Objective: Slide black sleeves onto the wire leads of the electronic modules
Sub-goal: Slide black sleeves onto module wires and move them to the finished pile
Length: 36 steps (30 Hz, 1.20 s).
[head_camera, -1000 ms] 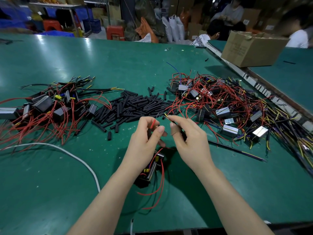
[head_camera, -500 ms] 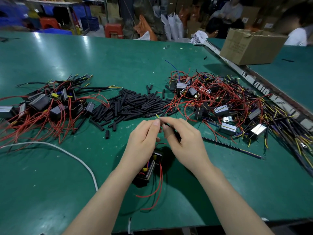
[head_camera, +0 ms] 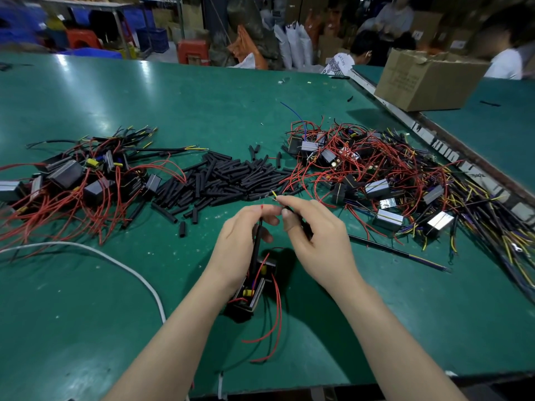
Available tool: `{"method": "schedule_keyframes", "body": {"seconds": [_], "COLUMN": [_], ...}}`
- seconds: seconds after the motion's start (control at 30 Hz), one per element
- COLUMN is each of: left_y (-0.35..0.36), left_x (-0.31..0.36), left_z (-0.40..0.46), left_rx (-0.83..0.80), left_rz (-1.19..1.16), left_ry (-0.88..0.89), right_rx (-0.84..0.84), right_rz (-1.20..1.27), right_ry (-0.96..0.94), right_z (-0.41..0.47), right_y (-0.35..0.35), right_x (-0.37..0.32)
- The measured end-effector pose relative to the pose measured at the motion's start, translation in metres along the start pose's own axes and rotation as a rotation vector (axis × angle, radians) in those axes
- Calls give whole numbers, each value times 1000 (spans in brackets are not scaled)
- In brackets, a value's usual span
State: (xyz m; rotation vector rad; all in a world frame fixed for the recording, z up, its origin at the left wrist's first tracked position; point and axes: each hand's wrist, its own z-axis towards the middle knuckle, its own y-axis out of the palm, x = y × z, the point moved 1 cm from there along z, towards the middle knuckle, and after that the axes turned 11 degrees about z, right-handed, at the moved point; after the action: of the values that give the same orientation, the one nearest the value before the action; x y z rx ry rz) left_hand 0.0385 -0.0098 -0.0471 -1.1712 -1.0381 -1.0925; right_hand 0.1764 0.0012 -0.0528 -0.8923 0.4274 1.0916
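— Where was the module (head_camera: 251, 287)?

— On the green worktop (head_camera: 202, 105), under your wrists. Your left hand (head_camera: 241, 244) pinched a red lead with a black sleeve (head_camera: 256, 241) on it.

— And the right?

— Your right hand (head_camera: 318, 241) pinched a yellow-tipped wire (head_camera: 273, 194), fingertips almost touching the left's. Loose sleeves (head_camera: 220, 180) lay just beyond, between two heaps of modules (head_camera: 376, 180).

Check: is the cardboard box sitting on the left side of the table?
No, the cardboard box sits at the far right, beyond the table's metal edge strip.
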Motion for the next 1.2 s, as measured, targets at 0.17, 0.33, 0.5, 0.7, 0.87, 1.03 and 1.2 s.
{"method": "schedule_keyframes", "body": {"seconds": [0.17,0.33,0.5,0.7,0.87,1.03,1.2], "left_y": [-1,-1,-2,-1,1,2,3], "left_x": [2,1,0,-3,-3,-1,-2], "left_z": [2,2,2,3,2,2,1], "left_rx": [-63,-105,-113,-175,-186,-202,-192], "left_rz": [-98,-163,-193,-104,-9,47,110], "left_ry": [-87,-169,-214,-182,-159,-114,-77], "right_rx": [-31,-111,-103,-135,-99,-37,-109], "right_rz": [115,202,294,271,275,295,312], "right_ry": [29,105,227,302,340,366,316], "right_z": [2,3,3,4,4,6,6], "right_y": [-1,-2,-2,-1,0,0,0], "right_x": [-2,-5,-7,-5,-1,1,-6]}}
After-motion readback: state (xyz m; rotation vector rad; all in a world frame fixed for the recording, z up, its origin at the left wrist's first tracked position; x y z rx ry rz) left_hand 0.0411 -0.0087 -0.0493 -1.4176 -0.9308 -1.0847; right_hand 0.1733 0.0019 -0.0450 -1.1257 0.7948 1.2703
